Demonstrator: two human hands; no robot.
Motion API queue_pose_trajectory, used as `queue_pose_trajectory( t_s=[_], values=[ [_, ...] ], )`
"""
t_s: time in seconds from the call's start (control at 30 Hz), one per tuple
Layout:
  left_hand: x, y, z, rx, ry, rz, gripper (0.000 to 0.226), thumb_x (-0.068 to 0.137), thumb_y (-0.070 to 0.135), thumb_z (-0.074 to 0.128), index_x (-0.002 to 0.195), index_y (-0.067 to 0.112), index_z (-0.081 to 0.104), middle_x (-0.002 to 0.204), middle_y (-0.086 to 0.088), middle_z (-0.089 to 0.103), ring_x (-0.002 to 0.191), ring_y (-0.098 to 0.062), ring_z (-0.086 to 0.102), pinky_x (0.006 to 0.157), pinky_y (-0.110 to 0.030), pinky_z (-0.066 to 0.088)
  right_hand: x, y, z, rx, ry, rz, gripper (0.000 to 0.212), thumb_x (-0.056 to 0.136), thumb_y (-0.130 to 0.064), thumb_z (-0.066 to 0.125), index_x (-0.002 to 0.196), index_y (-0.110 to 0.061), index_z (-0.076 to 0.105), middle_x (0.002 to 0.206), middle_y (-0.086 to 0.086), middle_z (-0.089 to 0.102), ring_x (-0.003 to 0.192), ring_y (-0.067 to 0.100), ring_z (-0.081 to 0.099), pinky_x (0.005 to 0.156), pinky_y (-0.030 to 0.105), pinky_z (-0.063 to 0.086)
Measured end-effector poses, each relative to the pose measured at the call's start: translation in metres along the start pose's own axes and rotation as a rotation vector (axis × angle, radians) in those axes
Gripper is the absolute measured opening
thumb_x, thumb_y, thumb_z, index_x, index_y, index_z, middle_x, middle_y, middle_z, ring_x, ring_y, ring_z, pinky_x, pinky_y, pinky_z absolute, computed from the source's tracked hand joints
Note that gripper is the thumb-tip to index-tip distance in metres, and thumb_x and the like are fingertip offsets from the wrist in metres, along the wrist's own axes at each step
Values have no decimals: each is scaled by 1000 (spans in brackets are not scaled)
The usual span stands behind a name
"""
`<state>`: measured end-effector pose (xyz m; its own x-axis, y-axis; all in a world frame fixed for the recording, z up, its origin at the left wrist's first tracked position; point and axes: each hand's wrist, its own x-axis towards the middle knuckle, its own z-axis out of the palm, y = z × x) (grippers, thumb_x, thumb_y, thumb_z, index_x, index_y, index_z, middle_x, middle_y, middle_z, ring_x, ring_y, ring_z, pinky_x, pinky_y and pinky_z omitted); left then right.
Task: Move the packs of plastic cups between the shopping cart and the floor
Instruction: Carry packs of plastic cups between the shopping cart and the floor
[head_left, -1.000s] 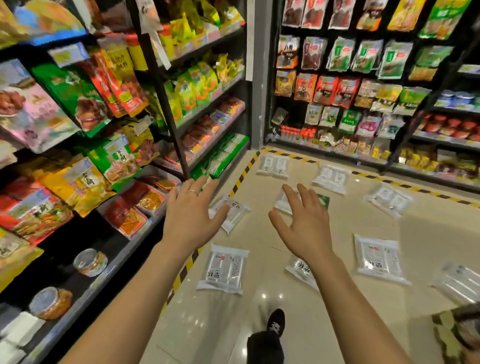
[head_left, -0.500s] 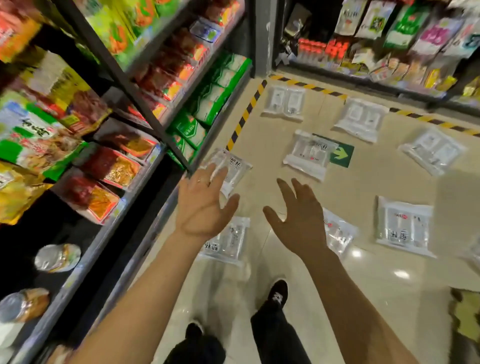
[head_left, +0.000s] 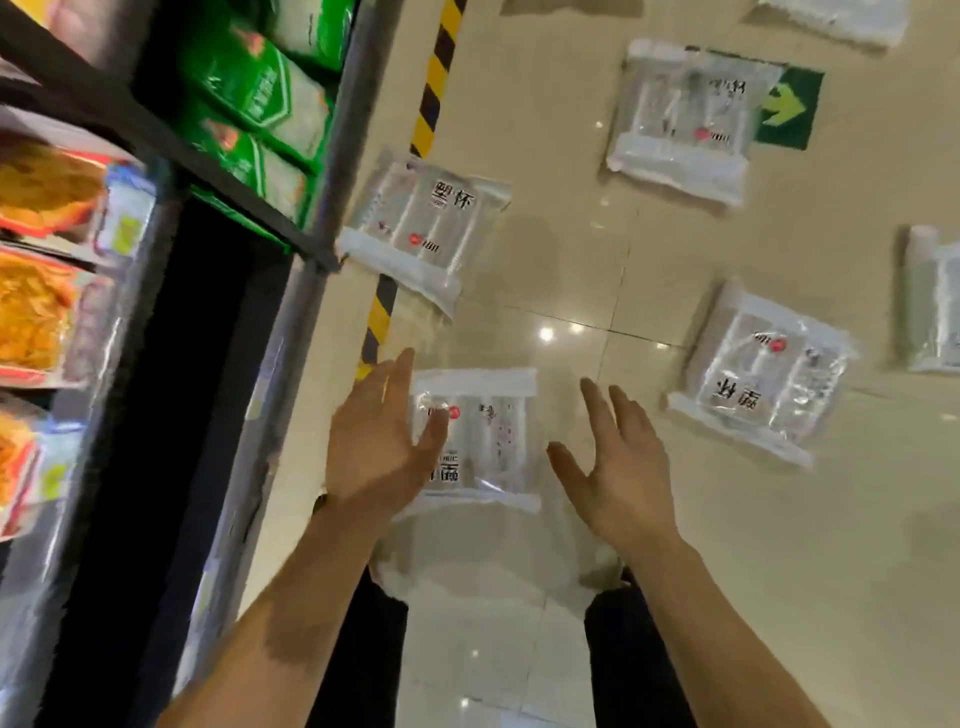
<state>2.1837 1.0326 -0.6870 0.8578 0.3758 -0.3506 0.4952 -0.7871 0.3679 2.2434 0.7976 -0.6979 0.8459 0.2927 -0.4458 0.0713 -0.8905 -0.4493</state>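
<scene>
Several clear packs of plastic cups lie flat on the beige tiled floor. The nearest pack (head_left: 493, 441) lies between my two hands. My left hand (head_left: 376, 447) hovers over its left edge with fingers straight. My right hand (head_left: 618, 467) is spread open just to the right of it and holds nothing. Whether either hand touches the pack cannot be told. Other packs lie by the shelf foot (head_left: 423, 228), at the right (head_left: 763, 374) and further back (head_left: 685, 119). No shopping cart is in view.
A dark metal shelf rack (head_left: 322, 171) full of snack bags stands along the left. Yellow-and-black hazard tape (head_left: 434, 78) runs on the floor beside it. A green arrow sticker (head_left: 789, 106) marks the floor at the back. My dark trouser legs (head_left: 628, 649) are below my arms.
The view has tilted down and closer to the floor. Both hands have dropped toward the nearest pack and now flank it; they still hold nothing.
</scene>
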Motion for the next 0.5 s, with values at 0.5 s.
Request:
queue_pose_trajectory(
  t_s=[0.5],
  values=[
    [81, -185, 275, 120, -1, -89, 66, 98, 54, 28, 156, 24, 18, 156, -18, 30, 142, -37, 31, 110, -51, 34, 128, 112, 295, 17, 5, 75, 72, 94, -62, 40, 154, -40, 6, 163, 15, 6, 150, 32, 6, 118, 48, 16]
  ],
)
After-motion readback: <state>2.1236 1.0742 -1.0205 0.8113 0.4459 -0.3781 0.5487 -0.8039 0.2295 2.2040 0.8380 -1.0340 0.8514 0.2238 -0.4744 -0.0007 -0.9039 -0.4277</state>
